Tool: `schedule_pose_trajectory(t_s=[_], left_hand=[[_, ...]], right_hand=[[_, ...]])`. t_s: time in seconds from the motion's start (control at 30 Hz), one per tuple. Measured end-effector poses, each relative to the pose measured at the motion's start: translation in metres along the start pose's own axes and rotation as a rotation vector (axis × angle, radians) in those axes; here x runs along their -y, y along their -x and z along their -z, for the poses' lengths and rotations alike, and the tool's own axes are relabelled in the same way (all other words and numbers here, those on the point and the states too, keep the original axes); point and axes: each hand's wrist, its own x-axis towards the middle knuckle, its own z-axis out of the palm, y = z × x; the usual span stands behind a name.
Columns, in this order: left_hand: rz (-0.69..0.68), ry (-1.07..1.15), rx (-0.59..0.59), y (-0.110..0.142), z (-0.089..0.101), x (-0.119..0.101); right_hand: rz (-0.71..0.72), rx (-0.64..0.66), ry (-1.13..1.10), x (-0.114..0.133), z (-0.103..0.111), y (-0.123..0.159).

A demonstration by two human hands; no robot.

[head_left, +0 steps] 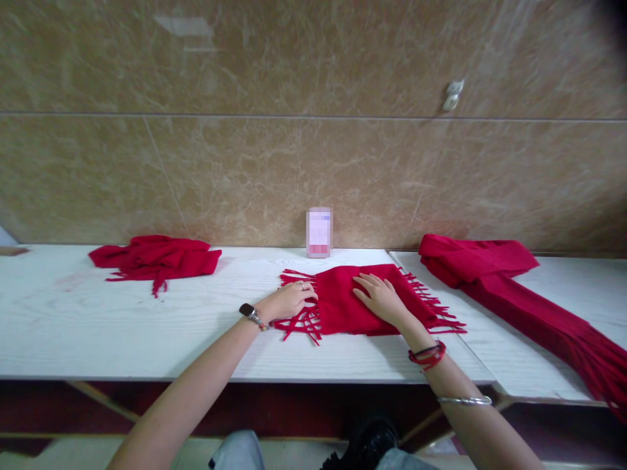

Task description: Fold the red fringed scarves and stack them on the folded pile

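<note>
A red fringed scarf (337, 307) lies folded into a flat rectangle on the white table, its fringes spreading out at the left and right ends. My left hand (289, 300) is at the scarf's left end, fingers curled together over the fringe and the cloth edge; its fingertips are partly hidden. Flat on top of the cloth, right of the middle, rests my right hand (379, 297) with its fingers stretched out and slightly apart.
Another red scarf (161, 258) lies crumpled at the left. At the right, a long red scarf (529, 307) is bent over itself, its fringe reaching the front edge. A phone-like device (319, 233) stands against the marble wall (245, 176). The white table (122, 339) has a seam at right.
</note>
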Motion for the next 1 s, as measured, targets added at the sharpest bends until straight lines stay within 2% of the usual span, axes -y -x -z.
schedule_pose_trajectory(t_s=[0.17,0.3,0.37,0.43,0.5,0.57,0.67,0.77,0.83,0.9,1.0], left_hand=[[0.121,-0.202,0.069,0.009,0.008,0.019],[0.217,-0.173,0.029,0.017,0.017,0.032],[0.178,-0.067,-0.029,0.015,0.015,0.026],[0.074,0.038,-0.043,0.01,0.011,0.015],[-0.013,0.072,0.015,0.004,0.007,0.005],[-0.026,0.015,0.094,0.004,0.007,0.001],[0.088,-0.119,0.176,0.016,0.018,0.015],[0.346,-0.183,0.238,0.036,0.038,0.04],[0.465,-0.188,0.204,0.043,0.046,0.049],[0.428,-0.148,0.104,0.04,0.047,0.045],[0.167,-0.002,-0.007,0.02,0.033,0.017]], right_hand=[[-0.002,0.006,-0.004,-0.001,-0.001,-0.001],[-0.002,0.005,-0.003,-0.001,-0.002,-0.001],[-0.004,0.007,-0.009,-0.001,-0.001,-0.001],[-0.007,0.01,-0.019,-0.001,-0.001,-0.001],[-0.009,0.011,-0.025,0.0,0.0,0.0],[-0.011,0.009,-0.025,0.0,0.0,0.0],[-0.009,0.004,-0.017,-0.001,0.0,0.0],[-0.005,0.001,-0.011,-0.001,0.0,0.0],[-0.004,0.002,-0.012,-0.001,0.0,0.0],[-0.001,0.003,-0.012,-0.001,0.0,0.0],[-0.002,0.001,-0.01,-0.001,0.0,0.0]])
